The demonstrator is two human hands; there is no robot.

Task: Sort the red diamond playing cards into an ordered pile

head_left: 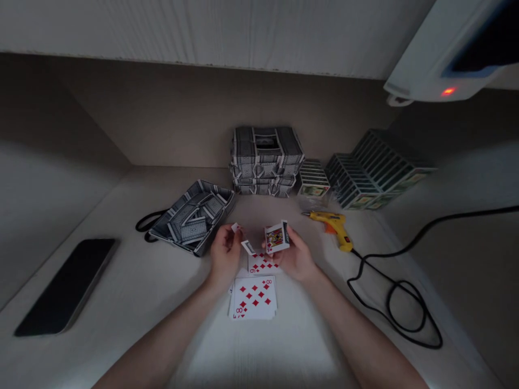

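The counter (150,286) carries the card boxes (265,162) at the rear, with the tray (213,229) of cards to their left. Hands: the right hand (299,259), half curled, grips the folded jack (275,239); the left hand (225,253), nearly closed, pinches a bent card (248,248). The pile (255,297), topped by an eight, lies on the counter between the forearms.

I get a lane between phone (67,286) and card tray (215,189), another on the near side of the face-up cards (255,297). Right: glue gun (331,222), looped cable (466,216) in my way. Back: stacked patterned boxes (265,159) block; pale panel (203,32) limits height.
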